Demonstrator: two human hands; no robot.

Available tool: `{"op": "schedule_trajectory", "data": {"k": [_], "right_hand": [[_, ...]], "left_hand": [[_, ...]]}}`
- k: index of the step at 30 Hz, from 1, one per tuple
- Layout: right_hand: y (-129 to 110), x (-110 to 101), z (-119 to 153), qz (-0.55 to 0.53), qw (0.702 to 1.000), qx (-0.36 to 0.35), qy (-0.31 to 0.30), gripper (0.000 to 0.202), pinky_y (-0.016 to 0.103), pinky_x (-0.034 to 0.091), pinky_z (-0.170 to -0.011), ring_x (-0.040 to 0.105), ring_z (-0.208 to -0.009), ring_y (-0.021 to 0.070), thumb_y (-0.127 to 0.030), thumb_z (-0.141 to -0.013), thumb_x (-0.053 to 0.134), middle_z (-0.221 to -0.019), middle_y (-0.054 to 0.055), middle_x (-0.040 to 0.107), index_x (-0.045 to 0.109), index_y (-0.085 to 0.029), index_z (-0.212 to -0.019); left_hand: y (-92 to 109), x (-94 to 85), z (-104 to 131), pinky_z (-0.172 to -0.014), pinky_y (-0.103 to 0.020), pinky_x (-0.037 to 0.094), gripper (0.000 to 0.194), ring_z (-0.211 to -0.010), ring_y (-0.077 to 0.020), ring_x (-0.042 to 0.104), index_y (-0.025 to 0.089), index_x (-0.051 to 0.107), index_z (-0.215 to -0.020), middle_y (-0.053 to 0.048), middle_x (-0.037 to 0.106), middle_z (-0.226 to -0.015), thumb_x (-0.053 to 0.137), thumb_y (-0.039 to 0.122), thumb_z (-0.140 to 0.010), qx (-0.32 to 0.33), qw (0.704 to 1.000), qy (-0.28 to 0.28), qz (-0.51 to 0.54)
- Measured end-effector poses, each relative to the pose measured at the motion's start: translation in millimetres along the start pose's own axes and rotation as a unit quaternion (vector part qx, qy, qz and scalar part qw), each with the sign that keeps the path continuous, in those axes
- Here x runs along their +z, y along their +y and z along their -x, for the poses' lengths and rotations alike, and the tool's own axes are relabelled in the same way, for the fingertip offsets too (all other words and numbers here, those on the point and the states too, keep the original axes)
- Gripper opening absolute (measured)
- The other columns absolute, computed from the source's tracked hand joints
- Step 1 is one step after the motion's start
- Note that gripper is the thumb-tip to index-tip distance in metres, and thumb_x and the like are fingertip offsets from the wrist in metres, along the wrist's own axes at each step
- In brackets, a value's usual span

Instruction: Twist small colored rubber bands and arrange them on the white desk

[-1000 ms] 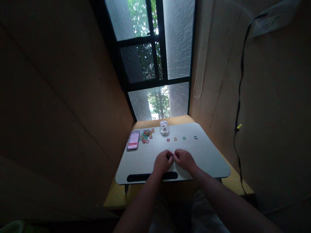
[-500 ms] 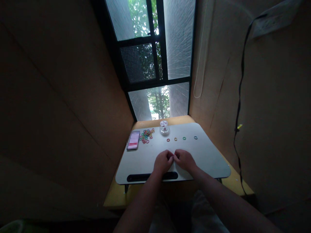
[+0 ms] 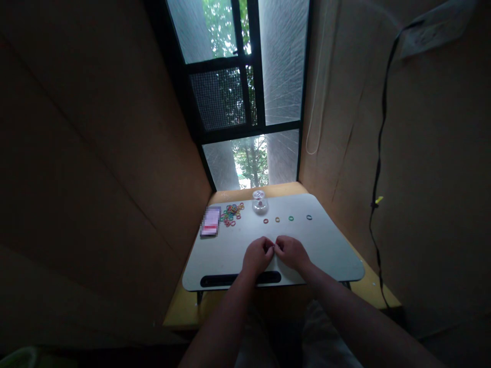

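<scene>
My left hand (image 3: pixel 258 255) and my right hand (image 3: pixel 292 252) meet over the front half of a white lap table (image 3: pixel 326 250). Both are closed, fingertips pinched together and almost touching. A tiny pinkish bit shows between them, too small to name. Beyond the hands lies a spaced row of small coloured rings: a red ring (image 3: pixel 266 221), a yellow-orange ring (image 3: pixel 277 220), a green ring (image 3: pixel 291 218) and a dark blue ring (image 3: pixel 309 217). A loose pile of similar mixed-colour rings (image 3: pixel 232 212) is at the back left.
A clear rounded container (image 3: pixel 260 203) stands at the table's back edge. A phone-like flat item (image 3: pixel 210 222), its screen blurred, lies at the left edge. Along the front runs a black slot (image 3: pixel 218 280). Walls flank both sides; a black cable (image 3: pixel 378 153) hangs at right.
</scene>
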State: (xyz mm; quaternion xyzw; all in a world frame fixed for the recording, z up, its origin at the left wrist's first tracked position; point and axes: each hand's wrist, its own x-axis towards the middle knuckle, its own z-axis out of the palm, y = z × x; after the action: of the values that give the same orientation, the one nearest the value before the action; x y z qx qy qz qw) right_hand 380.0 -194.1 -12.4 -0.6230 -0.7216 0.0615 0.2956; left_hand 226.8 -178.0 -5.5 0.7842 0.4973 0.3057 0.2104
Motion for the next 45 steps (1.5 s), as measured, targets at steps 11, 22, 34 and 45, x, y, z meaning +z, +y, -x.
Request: {"op": "schedule_trajectory", "data": {"k": [11, 22, 34, 45], "right_hand": [[0.9, 0.5, -0.6, 0.006, 1.000, 0.004, 0.000, 0.015, 0.024, 0.025, -0.059, 0.047, -0.063, 0.0115, -0.025, -0.080, 0.052, -0.068, 0.000, 0.058, 0.057, -0.019, -0.068], [1.6, 1.8, -0.6, 0.006, 1.000, 0.000, 0.005, 0.015, 0.025, 0.024, -0.058, 0.046, -0.062, 0.0115, -0.025, -0.080, 0.052, -0.067, 0.000, 0.058, 0.056, -0.019, -0.067], [2.9, 2.6, 0.1, 0.004, 1.000, -0.001, 0.008, 0.015, 0.025, 0.023, -0.057, 0.044, -0.061, 0.0106, -0.026, -0.080, 0.052, -0.066, -0.001, 0.056, 0.055, -0.018, -0.067], [3.8, 3.1, -0.7, 0.005, 1.000, -0.011, 0.006, 0.015, 0.024, 0.023, -0.058, 0.045, -0.062, 0.0111, -0.026, -0.080, 0.052, -0.066, -0.001, 0.057, 0.054, -0.018, -0.066]], "left_hand": [[1.3, -0.9, -0.1, -0.066, -0.025, 0.038, 0.008, -0.070, -0.0121, 0.054, 0.019, 0.062, -0.081, 0.000, 0.064, -0.078, 0.057, 0.025, -0.080, -0.006, 1.000, 0.000, -0.002], [-4.2, 3.0, -0.8, -0.065, -0.024, 0.037, 0.008, -0.069, -0.0113, 0.053, 0.019, 0.061, -0.082, 0.000, 0.063, -0.078, 0.057, 0.025, -0.080, 0.002, 1.000, -0.001, 0.001], [-3.9, 2.4, -0.7, -0.063, -0.024, 0.037, 0.010, -0.068, -0.0113, 0.052, 0.019, 0.061, -0.080, 0.000, 0.062, -0.074, 0.057, 0.028, -0.081, 0.001, 1.000, -0.003, 0.003], [-2.2, 2.6, -1.1, -0.064, -0.024, 0.037, 0.009, -0.069, -0.0119, 0.053, 0.018, 0.061, -0.081, -0.001, 0.062, -0.076, 0.056, 0.026, -0.080, -0.006, 1.000, -0.001, -0.005]]}}
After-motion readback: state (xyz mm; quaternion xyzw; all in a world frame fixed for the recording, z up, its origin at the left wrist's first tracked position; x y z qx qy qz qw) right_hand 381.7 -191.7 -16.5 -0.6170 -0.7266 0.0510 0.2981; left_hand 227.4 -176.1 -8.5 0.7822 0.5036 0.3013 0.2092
